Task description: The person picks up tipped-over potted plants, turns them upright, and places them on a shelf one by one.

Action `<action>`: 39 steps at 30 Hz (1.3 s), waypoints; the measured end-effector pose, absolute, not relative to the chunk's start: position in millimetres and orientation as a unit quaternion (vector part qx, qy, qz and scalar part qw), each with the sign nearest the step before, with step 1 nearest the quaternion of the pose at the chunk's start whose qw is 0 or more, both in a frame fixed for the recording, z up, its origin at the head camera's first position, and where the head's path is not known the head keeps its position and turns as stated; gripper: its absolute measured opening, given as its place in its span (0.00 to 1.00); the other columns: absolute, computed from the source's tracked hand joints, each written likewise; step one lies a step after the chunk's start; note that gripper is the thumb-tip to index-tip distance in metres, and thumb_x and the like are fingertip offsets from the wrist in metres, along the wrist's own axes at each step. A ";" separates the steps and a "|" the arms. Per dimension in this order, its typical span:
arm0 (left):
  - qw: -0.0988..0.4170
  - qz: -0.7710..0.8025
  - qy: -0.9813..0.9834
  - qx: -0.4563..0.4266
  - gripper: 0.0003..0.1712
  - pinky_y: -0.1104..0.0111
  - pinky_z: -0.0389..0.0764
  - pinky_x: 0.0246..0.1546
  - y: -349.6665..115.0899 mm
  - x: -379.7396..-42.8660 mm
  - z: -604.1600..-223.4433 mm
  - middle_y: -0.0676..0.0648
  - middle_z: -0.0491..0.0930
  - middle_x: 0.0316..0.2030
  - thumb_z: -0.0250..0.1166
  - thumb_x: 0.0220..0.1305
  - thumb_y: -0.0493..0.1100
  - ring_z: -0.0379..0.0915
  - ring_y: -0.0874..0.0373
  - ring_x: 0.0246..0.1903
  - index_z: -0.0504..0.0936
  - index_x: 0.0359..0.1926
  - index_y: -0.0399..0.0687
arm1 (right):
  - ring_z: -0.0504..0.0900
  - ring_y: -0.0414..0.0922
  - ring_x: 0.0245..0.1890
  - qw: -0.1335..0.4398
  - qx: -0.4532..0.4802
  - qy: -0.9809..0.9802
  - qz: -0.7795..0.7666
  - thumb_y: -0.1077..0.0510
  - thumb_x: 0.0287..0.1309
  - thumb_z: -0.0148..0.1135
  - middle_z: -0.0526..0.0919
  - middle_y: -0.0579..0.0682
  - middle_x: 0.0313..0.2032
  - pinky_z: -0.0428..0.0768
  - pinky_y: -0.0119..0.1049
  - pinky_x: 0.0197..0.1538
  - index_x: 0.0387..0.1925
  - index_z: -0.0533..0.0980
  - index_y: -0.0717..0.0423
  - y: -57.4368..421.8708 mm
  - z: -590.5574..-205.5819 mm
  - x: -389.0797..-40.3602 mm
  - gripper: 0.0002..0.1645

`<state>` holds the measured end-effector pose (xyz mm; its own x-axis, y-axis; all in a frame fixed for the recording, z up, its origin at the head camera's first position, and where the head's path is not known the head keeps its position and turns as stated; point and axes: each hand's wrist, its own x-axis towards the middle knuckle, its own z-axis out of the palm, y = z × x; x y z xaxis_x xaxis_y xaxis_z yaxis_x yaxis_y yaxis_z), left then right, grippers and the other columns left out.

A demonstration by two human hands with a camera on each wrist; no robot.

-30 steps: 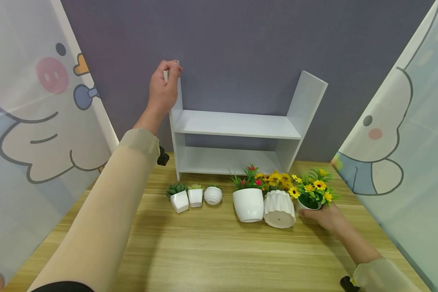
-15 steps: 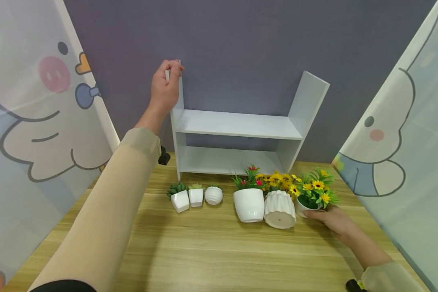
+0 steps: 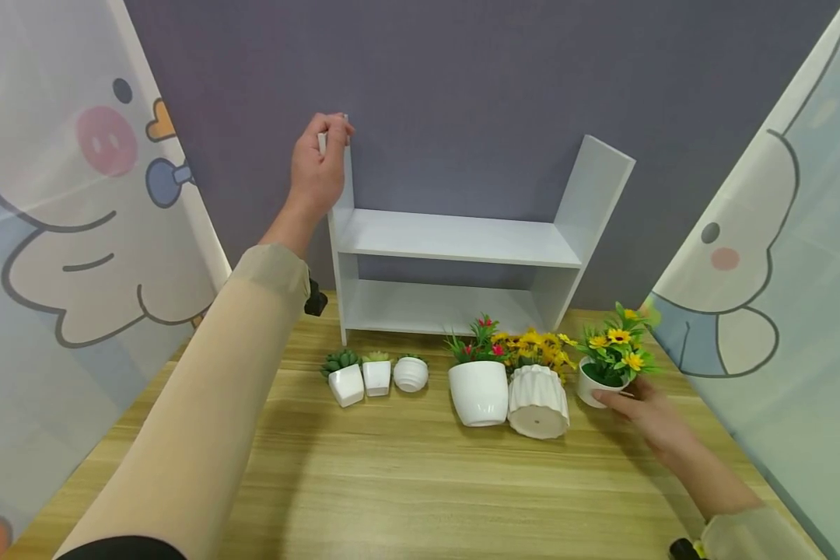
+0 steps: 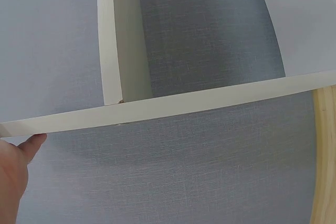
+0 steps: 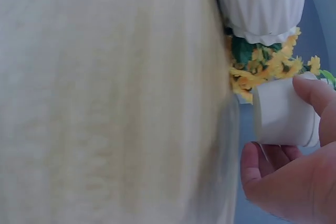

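Note:
In the head view my left hand (image 3: 316,167) grips the top of the left side panel of a white two-tier shelf (image 3: 455,235). The left wrist view shows that hand (image 4: 11,174) at the panel's edge (image 4: 152,109), thumb against it. My right hand (image 3: 658,420) holds a small white pot (image 3: 591,391) of yellow flowers (image 3: 619,337) by its side, near the table's right. In the right wrist view, fingers and thumb are round this pot (image 5: 286,113), which stands nearly upright. Whether its base touches the table is unclear.
A ribbed white pot (image 3: 537,403) with yellow flowers lies tipped beside the held one. Left of it lies a smooth white pot (image 3: 477,394) with red flowers. Three small succulent pots (image 3: 376,379) lie farther left on the wooden table (image 3: 420,490). A grey wall (image 3: 455,93) stands behind the shelf.
My right hand has moved the small flower pot rightward and slightly back, away from the ribbed pot, and turned it more upright. My left hand keeps its grip on the shelf panel.

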<state>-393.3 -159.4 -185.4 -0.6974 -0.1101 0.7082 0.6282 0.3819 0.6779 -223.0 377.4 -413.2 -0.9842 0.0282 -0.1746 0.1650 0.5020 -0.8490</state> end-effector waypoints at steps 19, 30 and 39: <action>0.355 -0.533 -0.746 -0.181 0.22 0.73 0.69 0.74 -160.6 -392.7 -184.4 0.43 0.77 0.74 0.50 0.88 0.54 0.67 0.67 0.77 0.79 0.54 0.39 | 0.77 0.31 0.49 -0.049 0.039 0.886 -0.459 0.35 0.73 0.70 0.80 0.32 0.50 0.78 0.24 0.48 0.66 0.71 0.51 352.3 -372.5 -221.8 0.35; 0.357 -0.534 -0.745 -0.181 0.20 0.72 0.68 0.75 -158.1 -392.1 -185.1 0.42 0.78 0.73 0.50 0.88 0.53 0.66 0.67 0.78 0.79 0.51 0.42 | 0.82 0.36 0.46 -0.038 0.018 0.888 -0.458 0.33 0.70 0.72 0.84 0.38 0.45 0.82 0.27 0.48 0.61 0.76 0.54 319.2 -358.2 -225.9 0.35; 0.352 -0.536 -0.745 -0.183 0.16 0.73 0.67 0.75 -154.5 -393.5 -184.4 0.43 0.78 0.74 0.51 0.88 0.53 0.66 0.68 0.78 0.79 0.46 0.50 | 0.85 0.39 0.46 -0.041 -0.020 0.877 -0.477 0.37 0.69 0.75 0.87 0.42 0.44 0.85 0.28 0.49 0.65 0.77 0.56 295.0 -351.1 -229.8 0.37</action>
